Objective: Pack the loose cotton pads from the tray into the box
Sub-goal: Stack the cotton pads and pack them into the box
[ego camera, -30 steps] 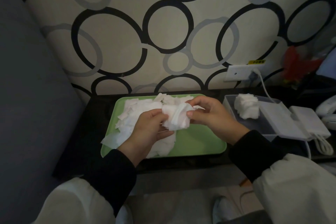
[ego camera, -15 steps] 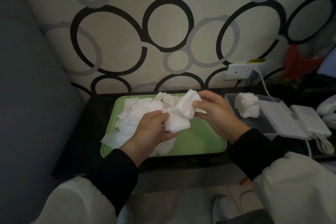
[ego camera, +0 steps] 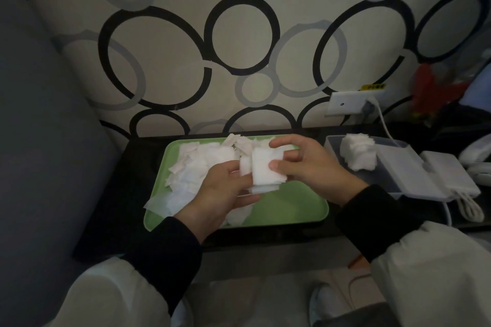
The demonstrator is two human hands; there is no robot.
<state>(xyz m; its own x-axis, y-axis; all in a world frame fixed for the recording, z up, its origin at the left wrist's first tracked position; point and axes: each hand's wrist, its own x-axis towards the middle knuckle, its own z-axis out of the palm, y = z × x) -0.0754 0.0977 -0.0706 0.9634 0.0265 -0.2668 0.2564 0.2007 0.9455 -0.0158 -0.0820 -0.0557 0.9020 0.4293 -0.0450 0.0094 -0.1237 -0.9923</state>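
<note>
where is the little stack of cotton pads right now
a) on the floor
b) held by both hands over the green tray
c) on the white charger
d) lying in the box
B: the left hand and right hand both pinch the stack of pads above the green tray; only a separate clump sits in the box.
</note>
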